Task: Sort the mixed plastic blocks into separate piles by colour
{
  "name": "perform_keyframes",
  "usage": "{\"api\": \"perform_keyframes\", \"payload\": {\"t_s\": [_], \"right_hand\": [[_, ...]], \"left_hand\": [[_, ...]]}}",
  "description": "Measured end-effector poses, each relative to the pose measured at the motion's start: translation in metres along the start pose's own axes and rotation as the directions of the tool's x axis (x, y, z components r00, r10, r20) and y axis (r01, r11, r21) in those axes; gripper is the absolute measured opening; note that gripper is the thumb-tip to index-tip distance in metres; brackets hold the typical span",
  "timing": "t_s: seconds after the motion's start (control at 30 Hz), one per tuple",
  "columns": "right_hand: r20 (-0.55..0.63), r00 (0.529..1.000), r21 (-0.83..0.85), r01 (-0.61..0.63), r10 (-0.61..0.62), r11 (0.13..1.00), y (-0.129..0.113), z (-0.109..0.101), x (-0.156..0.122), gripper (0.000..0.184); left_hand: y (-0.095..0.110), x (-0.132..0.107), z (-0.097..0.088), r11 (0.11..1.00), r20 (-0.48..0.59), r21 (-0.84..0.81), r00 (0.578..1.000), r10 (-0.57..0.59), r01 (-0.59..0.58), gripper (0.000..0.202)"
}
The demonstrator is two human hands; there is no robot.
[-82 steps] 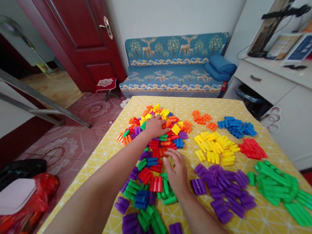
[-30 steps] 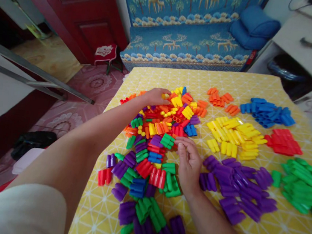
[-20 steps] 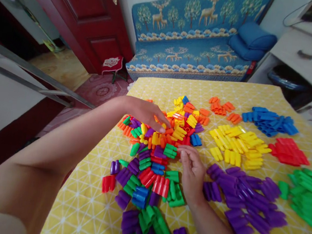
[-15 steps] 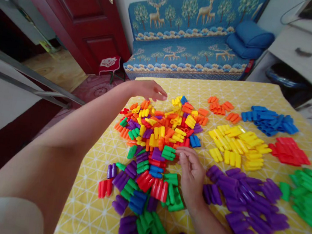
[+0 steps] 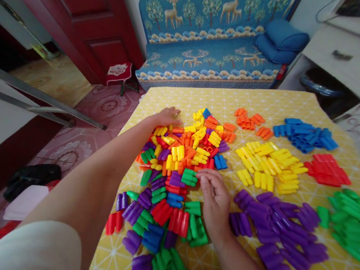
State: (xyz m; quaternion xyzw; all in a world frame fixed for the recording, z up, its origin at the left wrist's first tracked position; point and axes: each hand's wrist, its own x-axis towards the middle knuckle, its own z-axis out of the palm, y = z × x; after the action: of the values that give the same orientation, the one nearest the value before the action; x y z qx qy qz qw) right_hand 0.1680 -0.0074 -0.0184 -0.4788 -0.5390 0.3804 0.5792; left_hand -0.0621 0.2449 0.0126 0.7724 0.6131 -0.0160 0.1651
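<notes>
A mixed heap of coloured plastic blocks (image 5: 180, 161) lies on the yellow tablecloth (image 5: 204, 98). My left hand (image 5: 166, 116) rests palm down at the heap's far left edge, fingers stretched over the blocks, holding nothing. My right hand (image 5: 214, 198) lies at the heap's right side with fingers loosely curled, its fingertips touching a green block (image 5: 189, 176). Sorted piles lie to the right: orange (image 5: 249, 121), blue (image 5: 304, 135), yellow (image 5: 268, 165), red (image 5: 326, 169), purple (image 5: 280, 228) and green (image 5: 349, 221).
A blue deer-patterned sofa (image 5: 210, 51) stands beyond the table. A dark red door (image 5: 82, 18) is at the left, a white cabinet (image 5: 355, 69) at the right. Bags (image 5: 26, 186) lie on the tiled floor left of the table.
My left hand has come down from above the table onto the far left edge of the heap. My right hand has stayed by the green block.
</notes>
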Motion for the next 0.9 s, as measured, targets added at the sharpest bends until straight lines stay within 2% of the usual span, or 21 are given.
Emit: {"api": "perform_keyframes", "payload": {"t_s": [0.1, 0.3, 0.4, 0.5, 0.57, 0.63, 0.67, 0.73, 0.8, 0.83, 0.9], "right_hand": [[0.003, 1.000, -0.004, 0.021, -0.021, 1.000, 0.001, 0.001, 0.000, 0.019], [-0.007, 0.999, 0.005, 0.039, -0.039, 0.999, 0.003, 0.001, 0.000, 0.020], [-0.028, 0.999, 0.038, -0.020, 0.021, 0.999, 0.002, 0.000, -0.001, 0.021], [-0.067, 0.993, 0.080, -0.093, 0.099, 0.992, 0.001, 0.000, -0.002, 0.024], [-0.085, 0.989, 0.097, -0.116, 0.124, 0.989, 0.000, 0.000, -0.002, 0.025], [-0.083, 0.987, 0.106, -0.125, 0.134, 0.986, 0.000, 0.000, -0.002, 0.024], [-0.079, 0.987, 0.109, -0.128, 0.137, 0.986, 0.000, 0.000, -0.002, 0.024], [-0.071, 0.987, 0.109, -0.133, 0.141, 0.985, 0.000, 0.000, -0.002, 0.023], [-0.067, 0.988, 0.097, -0.135, 0.141, 0.986, 0.001, -0.001, -0.001, 0.023], [-0.066, 0.988, 0.087, -0.133, 0.139, 0.987, 0.001, -0.001, -0.001, 0.023], [-0.061, 0.989, 0.071, -0.132, 0.136, 0.989, 0.002, -0.002, -0.001, 0.023]], "left_hand": [[0.017, -0.032, -0.003, 0.999, 0.096, -0.021, 0.995, 0.041, -0.039, 0.072], [0.059, -0.107, -0.017, 0.995, 0.209, 0.014, 0.974, 0.090, -0.095, 0.065], [0.077, -0.140, -0.042, 0.984, 0.377, -0.075, 0.910, 0.176, -0.160, 0.059], [0.097, -0.150, -0.073, 0.978, 0.499, -0.103, 0.841, 0.209, -0.183, 0.065], [0.109, -0.133, -0.088, 0.977, 0.535, -0.134, 0.818, 0.213, -0.167, 0.061], [0.117, -0.097, -0.090, 0.962, 0.503, -0.163, 0.820, 0.273, -0.220, 0.058], [0.120, -0.074, -0.087, 0.947, 0.431, -0.171, 0.844, 0.320, -0.272, 0.056], [0.122, -0.023, -0.072, 0.928, 0.212, -0.130, 0.904, 0.370, -0.349, 0.058], [0.122, 0.021, -0.052, 0.947, 0.012, -0.040, 0.947, 0.320, -0.320, 0.069], [0.121, 0.039, -0.043, 0.968, -0.045, -0.005, 0.967, 0.249, -0.250, 0.076], [0.119, 0.060, -0.027, 0.995, -0.032, 0.002, 0.994, 0.101, -0.101, 0.083]]}}
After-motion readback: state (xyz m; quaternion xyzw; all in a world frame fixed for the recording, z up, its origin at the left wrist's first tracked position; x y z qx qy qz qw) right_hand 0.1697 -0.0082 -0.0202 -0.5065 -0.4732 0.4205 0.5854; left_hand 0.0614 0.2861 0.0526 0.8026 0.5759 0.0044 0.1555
